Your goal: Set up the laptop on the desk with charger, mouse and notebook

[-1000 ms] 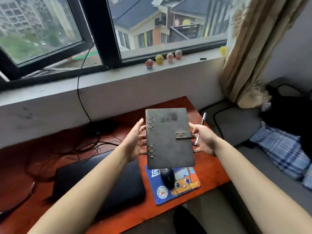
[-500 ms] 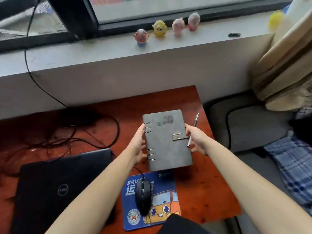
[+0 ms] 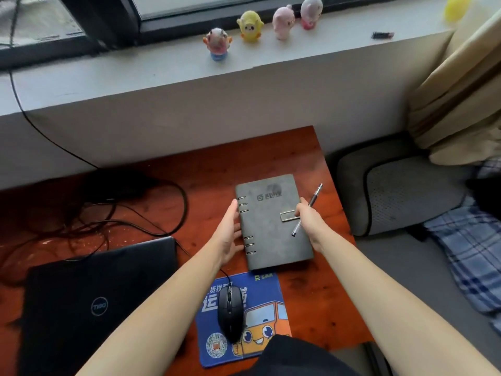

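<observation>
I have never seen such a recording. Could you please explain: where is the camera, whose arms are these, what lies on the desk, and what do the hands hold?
There is no machine here. A person wears one camera on the head, so it looks down at their own arms. The left hand lies with straight fingers against the ring side of a grey notebook; the right hand grips the other edge together with a pen. On the desk lie a closed laptop, a mouse on a blue pad, and cables. Whether the notebook rests on the desk, I cannot tell.
</observation>
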`<state>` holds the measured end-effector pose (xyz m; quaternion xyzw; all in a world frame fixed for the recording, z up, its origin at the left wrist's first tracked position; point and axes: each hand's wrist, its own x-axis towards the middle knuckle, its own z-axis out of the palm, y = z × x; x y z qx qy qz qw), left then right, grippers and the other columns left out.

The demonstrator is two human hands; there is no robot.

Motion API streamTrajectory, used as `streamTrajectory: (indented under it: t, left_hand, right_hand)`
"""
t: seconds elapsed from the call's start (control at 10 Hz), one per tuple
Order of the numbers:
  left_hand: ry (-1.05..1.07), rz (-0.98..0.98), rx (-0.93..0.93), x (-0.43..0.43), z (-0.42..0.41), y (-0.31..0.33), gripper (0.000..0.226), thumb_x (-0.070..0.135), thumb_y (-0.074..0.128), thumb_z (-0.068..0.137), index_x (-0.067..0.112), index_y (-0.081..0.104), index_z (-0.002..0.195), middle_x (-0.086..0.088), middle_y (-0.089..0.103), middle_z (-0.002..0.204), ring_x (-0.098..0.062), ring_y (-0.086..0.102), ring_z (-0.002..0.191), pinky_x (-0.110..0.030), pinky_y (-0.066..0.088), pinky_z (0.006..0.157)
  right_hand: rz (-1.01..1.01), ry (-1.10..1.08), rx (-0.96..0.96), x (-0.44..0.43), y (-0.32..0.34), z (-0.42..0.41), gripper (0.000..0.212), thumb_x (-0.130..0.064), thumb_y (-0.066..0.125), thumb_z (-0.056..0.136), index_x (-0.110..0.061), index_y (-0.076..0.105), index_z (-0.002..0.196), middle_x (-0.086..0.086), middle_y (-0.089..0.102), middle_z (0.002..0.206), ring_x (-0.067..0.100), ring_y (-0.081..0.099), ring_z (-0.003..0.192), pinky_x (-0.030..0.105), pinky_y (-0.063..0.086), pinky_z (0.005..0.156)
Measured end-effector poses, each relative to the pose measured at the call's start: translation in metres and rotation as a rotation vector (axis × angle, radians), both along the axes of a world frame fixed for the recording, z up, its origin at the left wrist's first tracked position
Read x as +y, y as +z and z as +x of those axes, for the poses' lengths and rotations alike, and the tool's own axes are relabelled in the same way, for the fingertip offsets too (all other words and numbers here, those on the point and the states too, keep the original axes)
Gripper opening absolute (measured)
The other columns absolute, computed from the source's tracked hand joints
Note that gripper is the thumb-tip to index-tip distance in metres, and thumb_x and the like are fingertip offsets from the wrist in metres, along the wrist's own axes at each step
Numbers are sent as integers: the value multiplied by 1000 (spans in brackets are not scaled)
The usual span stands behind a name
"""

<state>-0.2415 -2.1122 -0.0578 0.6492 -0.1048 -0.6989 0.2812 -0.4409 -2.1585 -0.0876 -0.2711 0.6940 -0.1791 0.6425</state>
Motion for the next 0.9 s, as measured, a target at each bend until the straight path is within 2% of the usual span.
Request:
streamTrajectory:
  t: [0.1, 0.2, 0.3, 0.4, 0.5, 0.6, 0.7, 0.8, 0.9]
  left_hand:
    - [-42, -35, -75, 7, 12, 10, 76, 70, 36, 94, 22, 33, 153, -8, 40, 154, -24, 33, 144, -51, 25, 115]
    - [-238, -180, -338, 20, 31, 16, 78, 70, 35, 94, 19, 33, 154, -2, 31, 161, -18, 27, 148, -42, 18, 122]
    - [-543, -267, -716, 43, 57, 8, 75, 65, 35, 97, 17, 31, 154, -8, 29, 162, -23, 22, 150, -39, 16, 123]
    - [-719, -286, -940, 77, 89, 1, 74, 65, 34, 97, 23, 22, 157, -10, 13, 166, -25, 8, 153, -44, 13, 123]
    - [-865, -249, -1054, 107, 116, -3, 79, 69, 31, 96, 26, 12, 159, -9, -7, 167, -27, -7, 153, -51, 7, 123]
    - [-922, -193, -1077, 131, 136, -9, 81, 70, 30, 95, 27, 6, 159, -9, -17, 165, -28, -15, 152, -54, 3, 123]
    - [-933, -170, -1080, 149, 146, -13, 83, 71, 31, 94, 28, 3, 159, -9, -21, 164, -28, -19, 151, -55, 1, 122]
    - [-967, -166, -1107, 159, 151, -16, 86, 72, 34, 93, 29, -1, 159, -9, -25, 163, -29, -21, 151, -56, 1, 122]
    - [-1020, -182, -1109, 161, 152, -16, 88, 71, 37, 92, 31, -5, 158, -9, -27, 162, -31, -24, 150, -58, 0, 121]
  right_hand:
    - [-71, -44, 136, 11, 39, 13, 55, -21, 49, 89, -12, 52, 143, 6, 54, 142, 27, 52, 120, 35, 41, 99]
    - [-182, 51, 336, 21, 51, 21, 25, -33, 45, 91, -19, 64, 99, 10, 67, 112, 32, 59, 101, 38, 45, 88]
    - [-193, 149, 316, 30, 44, 35, 21, -35, 54, 93, -20, 61, 79, -1, 66, 70, 27, 63, 73, 44, 54, 78]
    - [-214, 270, 301, 39, 32, 61, 13, -34, 64, 88, -23, 66, 83, -9, 59, 66, 22, 56, 72, 38, 49, 75]
    - [-239, 443, 348, 48, 25, 100, 9, -31, 65, 89, -23, 68, 89, -1, 67, 87, 26, 65, 92, 33, 51, 85]
    - [-278, 639, 459, 56, 15, 136, 20, -29, 64, 90, -17, 68, 106, 4, 67, 97, 24, 60, 97, 27, 43, 82]
    - [-275, 721, 569, 66, 4, 153, 30, -27, 62, 90, -16, 62, 117, 13, 69, 116, 33, 63, 111, 34, 49, 90]
    - [-288, 796, 667, 77, -3, 157, 37, -27, 59, 92, -12, 53, 126, 18, 65, 124, 38, 61, 116, 41, 51, 93]
    - [-314, 829, 676, 83, -3, 155, 45, -32, 58, 93, -13, 48, 133, 16, 63, 128, 37, 60, 118, 42, 51, 93]
